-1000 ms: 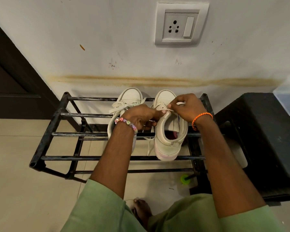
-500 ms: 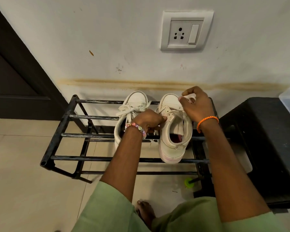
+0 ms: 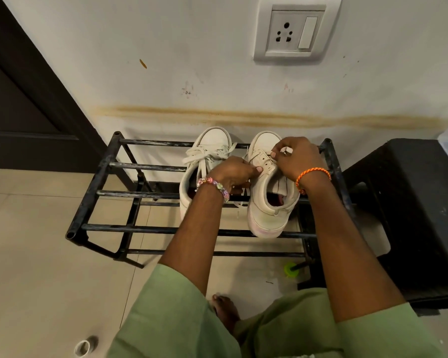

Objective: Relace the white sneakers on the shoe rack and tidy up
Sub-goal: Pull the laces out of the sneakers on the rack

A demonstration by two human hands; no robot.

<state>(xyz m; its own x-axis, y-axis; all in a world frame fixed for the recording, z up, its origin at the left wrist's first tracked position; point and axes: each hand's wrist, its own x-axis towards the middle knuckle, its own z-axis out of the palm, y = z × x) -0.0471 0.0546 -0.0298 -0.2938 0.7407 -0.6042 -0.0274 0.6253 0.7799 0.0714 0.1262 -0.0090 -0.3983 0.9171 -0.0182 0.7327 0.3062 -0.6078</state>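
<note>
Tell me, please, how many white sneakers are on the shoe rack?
2. The left sneaker sits laced on the rack's top tier; the right sneaker stands beside it, both hands working at its eyelets. None seem hidden.

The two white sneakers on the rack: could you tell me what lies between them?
In the head view, the left hand reaches between the left sneaker and the right sneaker, with a loose lace dangling below it.

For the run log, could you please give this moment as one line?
left hand: holds right white sneaker | right hand: pinches lace at eyelets | left white sneaker: laced | black metal rack
</note>
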